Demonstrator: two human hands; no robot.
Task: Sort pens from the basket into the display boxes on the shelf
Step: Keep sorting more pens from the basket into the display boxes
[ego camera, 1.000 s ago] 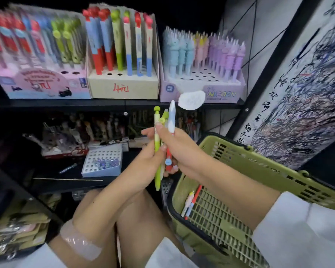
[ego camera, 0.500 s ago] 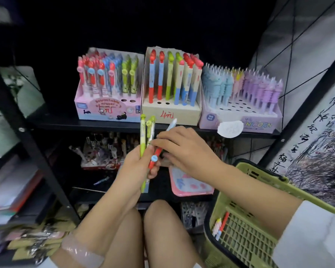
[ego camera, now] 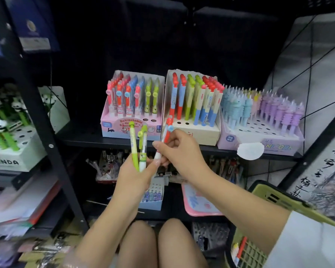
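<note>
Pens were the business at hand: two green pens (ego camera: 137,147) stood upright in the left hand (ego camera: 135,176), their lower ends hidden inside the curled fingers. The right hand (ego camera: 179,151) pinched a red-and-white pen (ego camera: 163,139) between thumb and fingertips, tilted with its red top toward the shelf (ego camera: 97,139); its tip was hidden where the two hands met. Both grips were closed firmly round their pens, the hands touching just below the shelf edge.

On the shelf stood three display boxes side by side. The pink box (ego camera: 130,113) on the left held red, blue and green pens, its printed front partly covered by the raised green pens. The cream middle box (ego camera: 193,113) held tall red, green and blue pens, and the red-and-white pen's top overlapped its lower left corner. The lilac box (ego camera: 263,120) on the right carried pastel blue, pink and purple pens; a white oval label (ego camera: 250,151) covered part of its lettering.

A green basket (ego camera: 278,202) sat at the lower right, mostly cut off by the edge of view and by a white sleeve (ego camera: 306,242); a few pens lay inside, too small to make out well. Lower shelves were dark and blurred. Both forearms reached up from bare knees (ego camera: 157,244) at the bottom.
</note>
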